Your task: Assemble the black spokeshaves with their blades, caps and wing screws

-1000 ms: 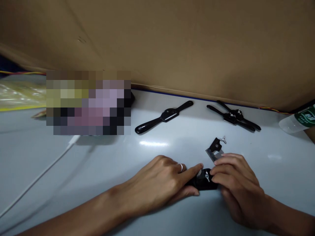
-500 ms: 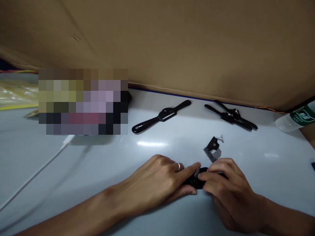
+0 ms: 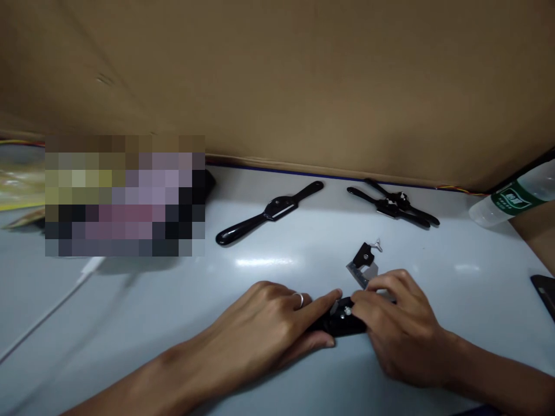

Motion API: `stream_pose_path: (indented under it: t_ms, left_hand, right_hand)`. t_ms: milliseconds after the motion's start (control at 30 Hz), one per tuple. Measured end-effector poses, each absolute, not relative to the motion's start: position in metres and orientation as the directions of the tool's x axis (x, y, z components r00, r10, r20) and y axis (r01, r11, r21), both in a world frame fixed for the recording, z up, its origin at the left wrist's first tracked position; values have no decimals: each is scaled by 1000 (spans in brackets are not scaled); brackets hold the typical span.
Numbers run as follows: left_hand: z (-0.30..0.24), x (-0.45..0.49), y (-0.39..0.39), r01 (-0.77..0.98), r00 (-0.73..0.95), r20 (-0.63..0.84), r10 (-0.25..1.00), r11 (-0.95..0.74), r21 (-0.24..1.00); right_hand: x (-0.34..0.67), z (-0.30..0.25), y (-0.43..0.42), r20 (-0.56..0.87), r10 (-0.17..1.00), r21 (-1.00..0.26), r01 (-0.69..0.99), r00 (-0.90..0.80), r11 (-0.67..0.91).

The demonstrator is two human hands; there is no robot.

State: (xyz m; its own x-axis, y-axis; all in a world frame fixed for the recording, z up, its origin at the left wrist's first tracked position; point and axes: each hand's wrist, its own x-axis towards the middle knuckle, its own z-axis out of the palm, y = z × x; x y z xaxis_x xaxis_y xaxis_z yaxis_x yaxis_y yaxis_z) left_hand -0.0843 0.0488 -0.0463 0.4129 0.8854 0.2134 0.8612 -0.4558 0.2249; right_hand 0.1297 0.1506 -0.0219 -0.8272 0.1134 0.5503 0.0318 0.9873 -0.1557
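Observation:
A black spokeshave body (image 3: 347, 326) lies low on the table under both hands. My left hand (image 3: 277, 315), with a ring on one finger, grips its left handle between thumb and fingers, the index finger stretched along the top. Curled over the right part is my right hand (image 3: 399, 329), its fingertips at small silver screws (image 3: 347, 312) in the middle of the body; whether they pinch one is hidden. Just beyond the right hand rest a loose blade (image 3: 358, 275), a black cap plate (image 3: 363, 255) and a silver thumbscrew (image 3: 377, 245).
Another spokeshave (image 3: 277, 208) lies farther back, and two crossed spokeshaves (image 3: 392, 205) sit right of it. A green-labelled bottle (image 3: 511, 199) lies at the right edge. A white cable (image 3: 56, 306) runs along the left. A cardboard wall (image 3: 277, 86) closes off the back.
My right fingers have shifted slightly on the spokeshave, so silver screws now show in its middle. The whole view has moved a little, placing things farther left.

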Motion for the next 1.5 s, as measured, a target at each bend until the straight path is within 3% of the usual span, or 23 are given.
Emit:
stream_pose_path:
  t_ms: [100, 267, 400, 533, 667, 800, 933, 1167, 1500]
  left_hand:
    - [-46, -84, 48, 868, 400, 248, 883, -451, 207]
    - [-45, -82, 50, 861, 412, 270, 870, -469, 197]
    - [-47, -83, 49, 863, 405, 290, 867, -467, 193]
    - [-48, -84, 49, 864, 404, 267, 875, -461, 204]
    - [-45, -83, 49, 869, 387, 272, 881, -447, 212]
    - [-43, -82, 49, 871, 382, 288, 878, -447, 205]
    - [-44, -82, 48, 873, 373, 267, 889, -434, 224]
    - [-43, -81, 50, 877, 355, 263, 897, -417, 238]
    - [-40, -80, 50, 883, 347, 271, 898, -410, 230]
  right_hand:
    - [129, -19, 151, 512, -17, -115, -88, -859, 989]
    - [129, -23, 153, 532, 81, -76, 47, -843, 996]
    - [129, -23, 152, 492, -37, -98, -97, -870, 990]
    - [128, -19, 152, 539, 91, -101, 43, -838, 994]
    - [128, -20, 150, 485, -21, -110, -84, -874, 990]
    - [128, -23, 151, 530, 68, -72, 35, -845, 997]
    - [129, -21, 151, 496, -19, -97, -77, -868, 992]
    - [129, -23, 150, 475, -27, -96, -82, -879, 992]
    - [125, -23, 147, 541, 104, -61, 84, -834, 995]
